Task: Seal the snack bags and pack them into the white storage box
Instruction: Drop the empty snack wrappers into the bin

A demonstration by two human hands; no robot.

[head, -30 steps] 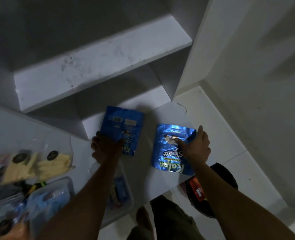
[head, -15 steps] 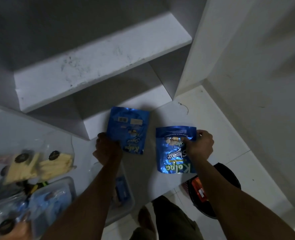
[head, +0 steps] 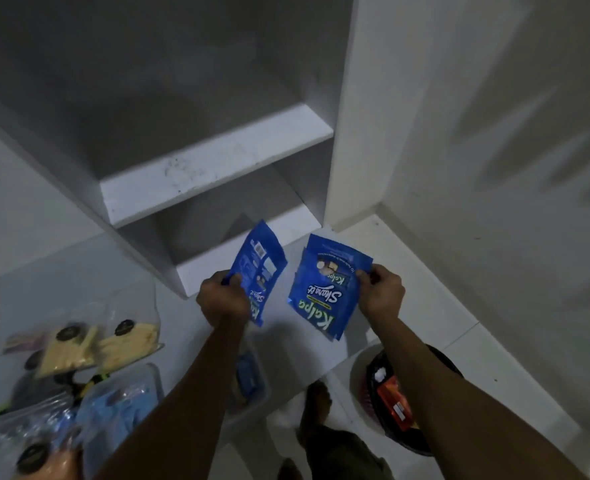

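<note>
A: What's nearest?
B: A clear tub [head: 252,382] on the counter [head: 189,327], under the left forearm.
A: And the hands?
B: Left hand [head: 222,301] grips one blue snack bag [head: 257,268]; right hand [head: 380,294] pinches another blue bag [head: 324,289], both held above the counter. White shelves [head: 214,168] stand beyond.

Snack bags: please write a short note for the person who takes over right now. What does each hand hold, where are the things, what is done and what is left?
Left hand: holds the left bag by its lower edge, lifted and tilted, back side showing.
Right hand: pinches the right bag at its right edge, front side showing, print upside down.
Both bags are over the white counter, below the shelf.
A clear box sits under the left forearm; some blue packs seem to lie in it.
Done: both bags picked up. Whether they are sealed cannot be seen.
Left: check the seals, then pack both into the storage box.
</note>
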